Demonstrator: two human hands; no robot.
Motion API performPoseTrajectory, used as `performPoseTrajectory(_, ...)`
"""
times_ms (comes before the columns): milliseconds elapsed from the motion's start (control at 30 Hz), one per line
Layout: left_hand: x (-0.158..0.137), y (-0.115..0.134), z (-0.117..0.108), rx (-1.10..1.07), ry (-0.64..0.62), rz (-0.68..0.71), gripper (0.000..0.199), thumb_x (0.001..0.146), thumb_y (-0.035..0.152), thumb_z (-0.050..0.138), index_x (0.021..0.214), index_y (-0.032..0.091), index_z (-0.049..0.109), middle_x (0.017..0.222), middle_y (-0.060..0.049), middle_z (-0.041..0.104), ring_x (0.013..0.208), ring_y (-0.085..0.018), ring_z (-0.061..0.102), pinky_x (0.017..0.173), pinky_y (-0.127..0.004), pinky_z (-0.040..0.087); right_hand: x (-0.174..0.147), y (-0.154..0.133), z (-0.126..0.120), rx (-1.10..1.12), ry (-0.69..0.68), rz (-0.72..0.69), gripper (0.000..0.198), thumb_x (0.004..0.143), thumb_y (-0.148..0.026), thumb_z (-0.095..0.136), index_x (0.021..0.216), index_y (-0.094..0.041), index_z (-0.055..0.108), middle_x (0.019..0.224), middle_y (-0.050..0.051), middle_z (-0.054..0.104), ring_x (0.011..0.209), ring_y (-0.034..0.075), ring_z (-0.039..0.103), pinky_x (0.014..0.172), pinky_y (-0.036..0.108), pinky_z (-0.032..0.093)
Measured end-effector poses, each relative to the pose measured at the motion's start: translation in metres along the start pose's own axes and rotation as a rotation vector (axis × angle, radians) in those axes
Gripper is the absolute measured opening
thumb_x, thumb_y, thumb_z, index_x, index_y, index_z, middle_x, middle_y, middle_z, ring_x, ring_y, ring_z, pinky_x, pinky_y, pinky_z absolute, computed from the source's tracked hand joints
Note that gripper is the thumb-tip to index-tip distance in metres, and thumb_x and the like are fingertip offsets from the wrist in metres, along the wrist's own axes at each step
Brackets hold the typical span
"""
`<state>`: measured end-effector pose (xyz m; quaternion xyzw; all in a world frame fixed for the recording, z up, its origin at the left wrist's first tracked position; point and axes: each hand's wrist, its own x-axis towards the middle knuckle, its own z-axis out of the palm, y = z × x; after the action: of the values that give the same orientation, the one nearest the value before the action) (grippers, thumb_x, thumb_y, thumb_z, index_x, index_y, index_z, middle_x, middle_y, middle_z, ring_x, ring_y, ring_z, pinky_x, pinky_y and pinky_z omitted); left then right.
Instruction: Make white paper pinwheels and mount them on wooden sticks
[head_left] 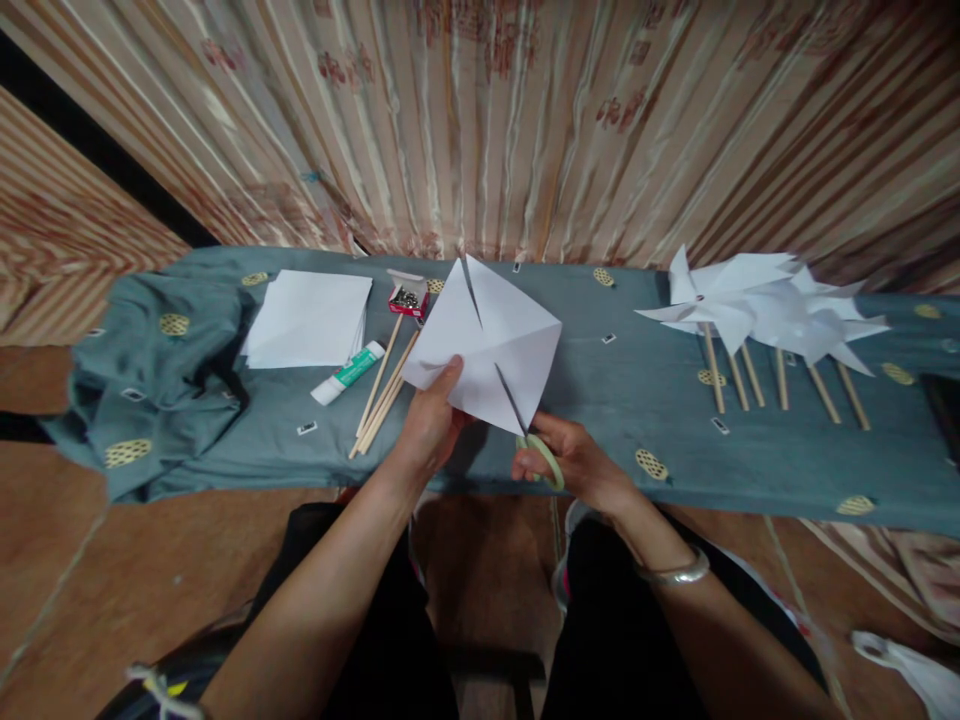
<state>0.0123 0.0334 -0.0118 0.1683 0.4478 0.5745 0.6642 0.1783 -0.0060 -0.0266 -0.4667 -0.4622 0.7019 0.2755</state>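
Between my hands is a square sheet of white paper [517, 335], turned corner-up, with crease lines across it. One slit runs in from its top corner toward the middle. My left hand [435, 410] pinches the paper's lower left edge, thumb on top. My right hand [566, 455] has its fingers in the pale green handles of a pair of scissors [541, 460]. The scissors' blades lie along the lower corner and point toward the sheet's centre. Just left of the paper are several wooden sticks [381, 400], a glue stick [349, 373] and an open red box of small metal pins [409, 293].
A stack of white paper [307, 318] lies on the left of the cloth-covered table [615, 400]. Several white paper pinwheels [765, 300] on sticks lie at the right. Bunched cloth [165, 370] covers the left end. A dark object [941, 410] sits at the right edge, and a curtain [525, 130] hangs behind.
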Motion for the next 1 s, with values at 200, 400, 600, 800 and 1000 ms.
performPoseTrajectory(200,0.014,0.021,-0.009,-0.043,0.040,0.137,0.025,0.086,0.015,0.056,0.109,0.019,0.063,0.091,-0.003,0.073,0.086,-0.017,0.069,0.068,-0.024,0.056,-0.017,-0.009,-0.018,-0.126,-0.151,0.134,0.061,0.060,-0.054,0.081,0.103,-0.014,0.064,0.068,0.000,0.064,0.060,0.011,0.057,0.058,0.025,0.044)
performPoseTrajectory(400,0.017,0.033,-0.017,-0.010,0.064,0.192,0.024,0.081,0.014,0.059,0.104,0.018,0.065,0.093,-0.004,0.073,0.090,-0.019,0.070,0.071,-0.026,0.056,-0.031,-0.010,-0.057,-0.094,0.025,-0.016,0.054,0.065,-0.057,0.077,0.098,-0.016,0.069,0.070,0.004,0.068,0.060,0.014,0.057,0.058,0.027,0.044)
performPoseTrajectory(600,0.009,0.006,-0.018,0.238,-0.047,0.136,0.039,0.063,0.023,0.076,0.101,0.018,0.068,0.097,-0.005,0.074,0.105,-0.028,0.066,0.091,-0.038,0.051,-0.012,-0.013,-0.064,-0.048,0.623,-0.343,0.050,0.056,-0.042,0.086,0.099,-0.024,0.065,0.086,0.001,0.072,0.079,0.017,0.063,0.074,0.030,0.050)
performPoseTrajectory(800,0.012,-0.012,-0.028,0.499,-0.151,0.028,0.036,0.059,0.041,0.081,0.085,0.017,0.073,0.097,-0.009,0.075,0.104,-0.034,0.065,0.099,-0.043,0.045,0.001,-0.012,-0.058,0.052,0.430,-0.233,0.048,0.046,-0.034,0.090,0.087,-0.021,0.068,0.069,-0.004,0.068,0.059,0.011,0.058,0.055,0.023,0.046)
performPoseTrajectory(1000,0.000,0.005,-0.007,0.156,-0.271,-0.102,0.057,0.068,0.060,0.069,0.106,0.017,0.068,0.106,-0.009,0.073,0.112,-0.034,0.062,0.098,-0.046,0.047,0.007,-0.010,-0.051,0.249,0.545,-0.284,0.040,0.046,-0.029,0.089,0.081,-0.020,0.070,0.063,-0.007,0.065,0.053,0.007,0.053,0.052,0.020,0.041)
